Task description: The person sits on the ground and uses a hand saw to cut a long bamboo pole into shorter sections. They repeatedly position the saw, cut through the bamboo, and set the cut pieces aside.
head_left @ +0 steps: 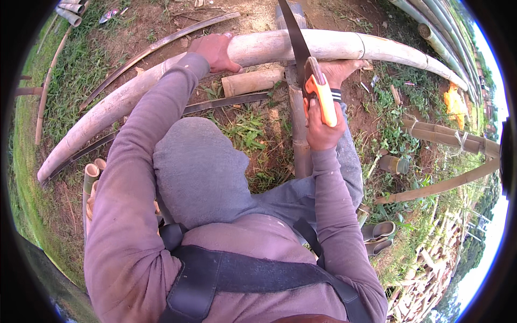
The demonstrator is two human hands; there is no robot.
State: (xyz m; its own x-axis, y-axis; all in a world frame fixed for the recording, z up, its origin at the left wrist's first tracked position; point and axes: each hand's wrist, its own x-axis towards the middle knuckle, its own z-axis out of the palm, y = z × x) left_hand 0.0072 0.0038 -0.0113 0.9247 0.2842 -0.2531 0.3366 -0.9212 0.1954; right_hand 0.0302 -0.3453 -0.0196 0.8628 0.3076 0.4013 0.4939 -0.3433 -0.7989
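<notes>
Across the far side of the dirt patch, the left hand [215,51] is pressing down the long pale bamboo pole [258,48] while the right hand [322,126] is gripping the orange-handled handsaw [318,89], its dark blade crossing the pole, which is looking uncut through.

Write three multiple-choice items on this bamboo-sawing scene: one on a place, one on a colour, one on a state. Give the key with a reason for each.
1. Where does the left hand rest?
A. on the thick bamboo pole
B. on the sandals
C. on the knee

2. What colour is the handle of the saw?
A. blue
B. orange
C. green

3. How does the right hand stand?
A. open and empty
B. flat on the ground
C. closed around the saw handle

Key: 1 A, the palm presses on top of the pale pole; 2 B, the grip is bright orange with a dark blade; 3 C, the fingers wrap the handle while the blade meets the pole.
</notes>
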